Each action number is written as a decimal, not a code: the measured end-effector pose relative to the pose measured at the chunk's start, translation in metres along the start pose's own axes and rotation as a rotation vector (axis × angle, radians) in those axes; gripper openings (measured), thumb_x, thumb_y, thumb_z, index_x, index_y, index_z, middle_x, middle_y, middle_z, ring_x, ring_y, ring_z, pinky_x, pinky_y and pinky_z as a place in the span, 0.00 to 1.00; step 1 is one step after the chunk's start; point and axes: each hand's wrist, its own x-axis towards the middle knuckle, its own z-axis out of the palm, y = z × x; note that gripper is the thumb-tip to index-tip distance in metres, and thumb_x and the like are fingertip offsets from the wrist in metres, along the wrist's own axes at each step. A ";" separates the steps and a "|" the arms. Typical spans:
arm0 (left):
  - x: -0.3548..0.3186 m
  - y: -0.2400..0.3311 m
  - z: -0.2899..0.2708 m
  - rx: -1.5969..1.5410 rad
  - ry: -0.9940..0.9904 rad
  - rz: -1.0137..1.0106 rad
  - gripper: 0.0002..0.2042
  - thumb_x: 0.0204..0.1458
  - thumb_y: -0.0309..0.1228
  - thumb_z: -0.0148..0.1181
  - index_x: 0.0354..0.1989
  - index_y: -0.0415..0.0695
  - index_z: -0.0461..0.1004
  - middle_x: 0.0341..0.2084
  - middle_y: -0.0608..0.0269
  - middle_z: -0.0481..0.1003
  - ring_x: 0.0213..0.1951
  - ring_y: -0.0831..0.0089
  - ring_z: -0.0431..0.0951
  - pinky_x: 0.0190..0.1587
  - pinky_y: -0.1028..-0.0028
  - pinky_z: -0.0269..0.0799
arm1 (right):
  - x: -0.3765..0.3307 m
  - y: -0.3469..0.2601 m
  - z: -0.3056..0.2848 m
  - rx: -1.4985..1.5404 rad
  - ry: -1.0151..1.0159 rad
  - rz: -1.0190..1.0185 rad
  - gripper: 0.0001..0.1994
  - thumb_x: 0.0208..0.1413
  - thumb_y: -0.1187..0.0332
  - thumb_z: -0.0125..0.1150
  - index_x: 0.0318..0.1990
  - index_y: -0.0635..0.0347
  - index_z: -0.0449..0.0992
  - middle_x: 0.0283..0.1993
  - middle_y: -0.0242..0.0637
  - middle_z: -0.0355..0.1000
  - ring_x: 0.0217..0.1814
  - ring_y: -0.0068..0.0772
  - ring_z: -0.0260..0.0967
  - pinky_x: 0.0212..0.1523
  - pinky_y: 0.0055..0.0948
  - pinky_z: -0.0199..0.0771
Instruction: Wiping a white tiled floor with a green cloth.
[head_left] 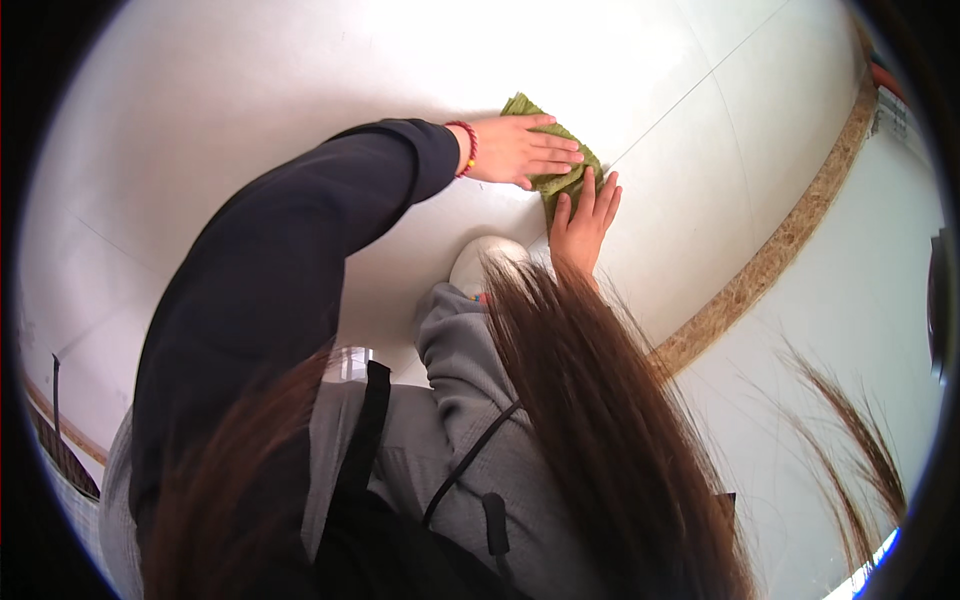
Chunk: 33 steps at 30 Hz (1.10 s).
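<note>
A green cloth (558, 184), creased and roughly folded, lies on the glossy white floor. My left hand (522, 150) rests flat on it, fingers stretched out and pointing right. A red beaded bracelet (470, 148) circles my left wrist, just past the dark sleeve. At the cloth's near right corner is my right hand (583, 228), its fingers extended and a little apart, with the fingertips at the cloth's edge. Long brown hair (600, 420) hangs in front of the right forearm and hides most of it. Neither hand grips the cloth.
Close below the cloth is my white shoe (487, 260), under a grey trouser leg (450, 330). A brown marbled strip (765, 265) curves along the right, between the floor and a pale surface (830, 330). Thin joint lines cross the floor. A dark object (940, 305) shows at the right rim.
</note>
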 end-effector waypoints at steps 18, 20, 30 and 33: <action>0.031 0.069 -0.019 -0.072 0.396 -0.706 0.43 0.45 0.45 0.63 0.62 0.26 0.52 0.64 0.40 0.48 0.66 0.50 0.48 0.66 0.49 0.48 | -0.006 0.019 0.002 0.152 0.170 0.203 0.25 0.56 0.71 0.54 0.60 0.69 0.59 0.65 0.58 0.50 0.67 0.56 0.49 0.64 0.46 0.53; 0.053 0.101 -0.014 -0.303 0.445 -0.889 0.47 0.47 0.53 0.59 0.64 0.26 0.46 0.66 0.40 0.42 0.68 0.48 0.40 0.66 0.47 0.43 | -0.002 0.019 -0.001 0.455 0.229 0.476 0.24 0.57 0.70 0.53 0.59 0.70 0.58 0.62 0.55 0.54 0.63 0.50 0.55 0.60 0.42 0.59; 0.060 0.103 0.016 -0.087 0.083 -0.845 0.56 0.35 0.63 0.62 0.67 0.38 0.47 0.69 0.49 0.38 0.70 0.54 0.33 0.68 0.54 0.34 | 0.014 0.039 -0.003 0.676 0.354 0.736 0.26 0.54 0.69 0.54 0.60 0.71 0.58 0.62 0.55 0.50 0.57 0.45 0.61 0.55 0.38 0.65; 0.058 0.101 0.015 -0.085 0.052 -0.788 0.58 0.33 0.63 0.64 0.68 0.38 0.46 0.69 0.49 0.37 0.70 0.55 0.33 0.68 0.55 0.34 | 0.010 0.042 0.003 0.637 0.293 0.757 0.26 0.54 0.69 0.53 0.60 0.70 0.57 0.63 0.55 0.48 0.60 0.47 0.56 0.58 0.38 0.60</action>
